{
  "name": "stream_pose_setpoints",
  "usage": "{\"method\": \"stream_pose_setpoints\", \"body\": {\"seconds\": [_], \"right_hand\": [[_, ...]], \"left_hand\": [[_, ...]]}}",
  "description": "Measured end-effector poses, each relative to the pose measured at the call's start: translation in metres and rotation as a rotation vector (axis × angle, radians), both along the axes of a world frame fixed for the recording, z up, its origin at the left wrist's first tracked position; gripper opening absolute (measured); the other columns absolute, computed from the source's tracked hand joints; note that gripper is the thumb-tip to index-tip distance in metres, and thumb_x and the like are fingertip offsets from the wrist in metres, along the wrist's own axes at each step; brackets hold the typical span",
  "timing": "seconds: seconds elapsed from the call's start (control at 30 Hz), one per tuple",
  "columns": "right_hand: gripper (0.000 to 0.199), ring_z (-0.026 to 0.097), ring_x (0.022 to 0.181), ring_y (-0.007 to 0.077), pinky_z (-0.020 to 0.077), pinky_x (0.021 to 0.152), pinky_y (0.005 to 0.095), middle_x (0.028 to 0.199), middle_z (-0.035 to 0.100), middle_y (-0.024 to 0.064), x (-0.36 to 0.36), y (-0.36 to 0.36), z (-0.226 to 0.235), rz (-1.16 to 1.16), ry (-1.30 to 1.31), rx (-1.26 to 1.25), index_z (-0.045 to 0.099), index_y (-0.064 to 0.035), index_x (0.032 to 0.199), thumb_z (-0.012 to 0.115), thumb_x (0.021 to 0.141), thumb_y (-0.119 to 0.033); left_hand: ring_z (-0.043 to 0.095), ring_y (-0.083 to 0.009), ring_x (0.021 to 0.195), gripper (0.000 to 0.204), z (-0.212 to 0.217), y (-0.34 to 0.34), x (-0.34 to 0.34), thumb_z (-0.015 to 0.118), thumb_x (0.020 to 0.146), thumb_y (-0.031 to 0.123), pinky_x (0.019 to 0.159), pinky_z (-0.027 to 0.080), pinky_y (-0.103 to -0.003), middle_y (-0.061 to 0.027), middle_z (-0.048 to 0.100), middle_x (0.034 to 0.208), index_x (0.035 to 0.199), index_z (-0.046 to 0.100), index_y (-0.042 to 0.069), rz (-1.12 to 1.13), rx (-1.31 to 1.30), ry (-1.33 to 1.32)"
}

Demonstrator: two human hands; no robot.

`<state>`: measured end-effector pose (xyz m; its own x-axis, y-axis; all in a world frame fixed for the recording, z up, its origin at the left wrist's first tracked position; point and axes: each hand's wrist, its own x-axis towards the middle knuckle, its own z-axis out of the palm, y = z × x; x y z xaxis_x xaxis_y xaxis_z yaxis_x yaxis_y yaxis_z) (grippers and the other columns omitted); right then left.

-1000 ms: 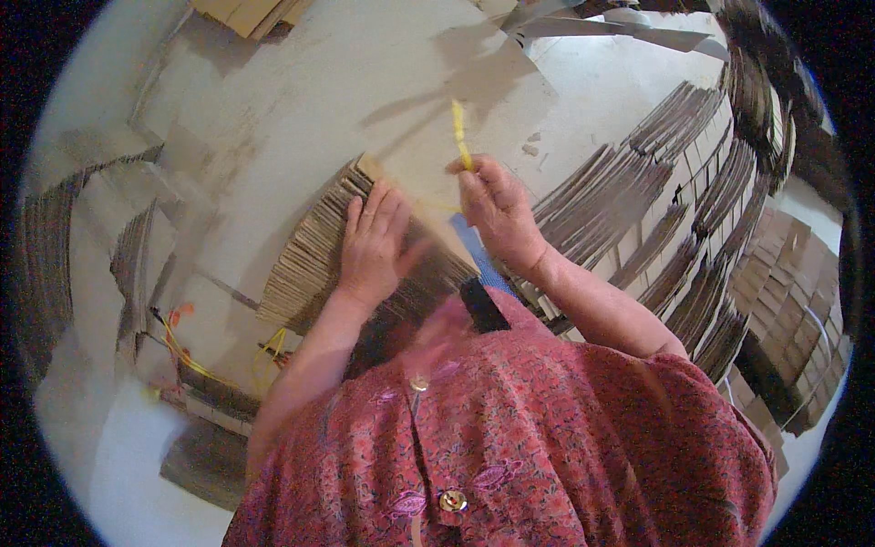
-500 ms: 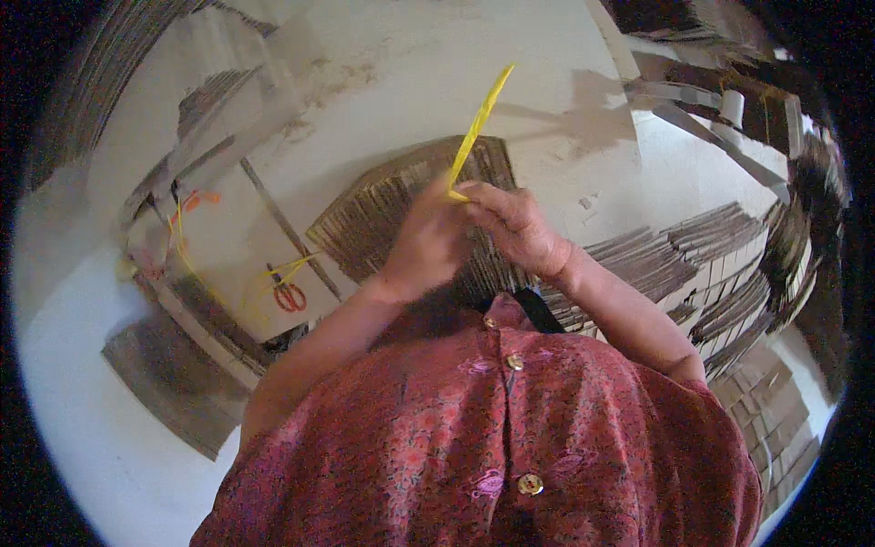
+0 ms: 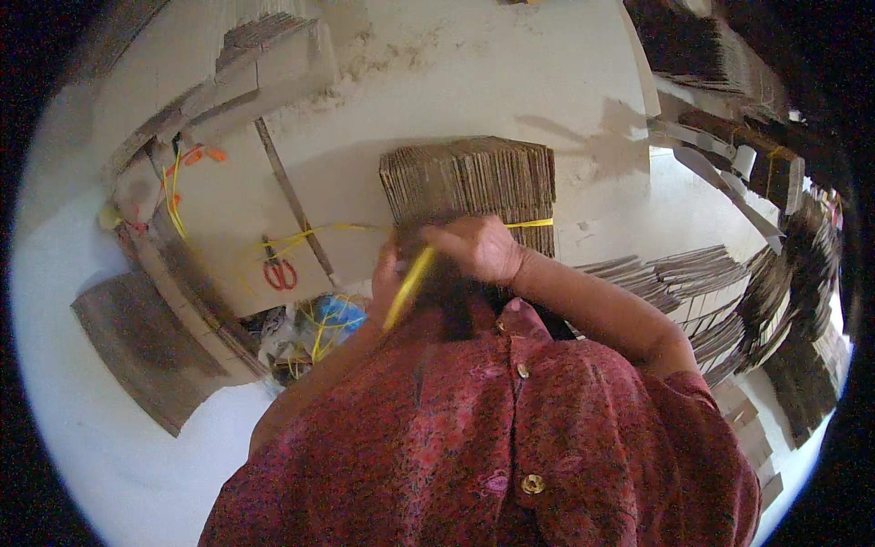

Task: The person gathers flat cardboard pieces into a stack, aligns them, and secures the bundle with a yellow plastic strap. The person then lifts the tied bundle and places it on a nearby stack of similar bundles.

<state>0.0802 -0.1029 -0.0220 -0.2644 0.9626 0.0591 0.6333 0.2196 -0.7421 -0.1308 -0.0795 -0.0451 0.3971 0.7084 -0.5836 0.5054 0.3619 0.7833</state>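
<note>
A bundle of brown cardboard sheets (image 3: 469, 178) stands on edge in front of me. A flat yellow strap (image 3: 536, 223) crosses its right part. My right hand (image 3: 478, 248) is closed at the bundle's near side, its fingers pinching the strap, whose loose end (image 3: 409, 290) slants down to the left, blurred. Close beside it is my left hand (image 3: 387, 278), partly behind the strap end; its fingers are smeared and partly hidden. Red-handled scissors (image 3: 280, 273) lie to the left, by another length of yellow strap (image 3: 293, 241).
Stacks of cardboard pieces (image 3: 679, 278) lie on the right. More yellow strap and blue and clear plastic (image 3: 333, 314) are heaped at the lower left. Orange pieces (image 3: 202, 155) lie at the far left. A curved brown sheet (image 3: 150, 351) is at the left edge.
My hands have come down and nearer to me. The yellow strap end, upright before, now slants down to the left. Strap now shows across the bundle's right part. The view has shifted.
</note>
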Motion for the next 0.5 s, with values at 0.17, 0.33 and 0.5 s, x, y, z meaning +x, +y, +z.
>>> {"method": "stream_pose_setpoints", "body": {"seconds": [0.17, 0.33, 0.5], "right_hand": [[0.04, 0.055, 0.053, 0.0232, 0.0443, 0.044, 0.0365, 0.062, 0.052, 0.0051, -0.007, 0.008, 0.0, 0.026, 0.013, 0.157, 0.055, -0.008, 0.104, 0.056, 0.065, -0.013], [0.038, 0.052, 0.047, 0.0217, 0.043, 0.042, 0.0348, 0.055, 0.049, 0.0031, -0.007, 0.006, 0.007, 0.141, -0.044, 0.114, 0.056, -0.0105, 0.104, 0.056, 0.066, -0.014], [0.038, 0.052, 0.048, 0.0219, 0.0427, 0.042, 0.0344, 0.056, 0.049, 0.0027, -0.017, 0.002, 0.009, 0.223, -0.006, 0.015, 0.058, -0.0153, 0.103, 0.055, 0.066, -0.011]], "left_hand": [[0.052, -0.0247, 0.096, 0.056, -0.006, -0.002, -0.001, 0.064, 0.078, 0.024, 0.079, 0.046, -0.033, -0.0136, 0.05, 0.113, 0.125, 0.04, 0.005, 0.114, -0.155, 0.006], [0.052, -0.0248, 0.099, 0.057, -0.006, -0.007, 0.003, 0.067, 0.074, 0.021, 0.079, 0.047, -0.033, -0.0131, 0.051, 0.112, 0.123, 0.043, 0.004, 0.082, 0.197, 0.039], [0.052, -0.0242, 0.1, 0.052, -0.005, -0.017, 0.008, 0.066, 0.074, 0.013, 0.08, 0.047, -0.035, -0.012, 0.052, 0.112, 0.12, 0.044, 0.004, 0.259, 0.043, 0.051]]}}
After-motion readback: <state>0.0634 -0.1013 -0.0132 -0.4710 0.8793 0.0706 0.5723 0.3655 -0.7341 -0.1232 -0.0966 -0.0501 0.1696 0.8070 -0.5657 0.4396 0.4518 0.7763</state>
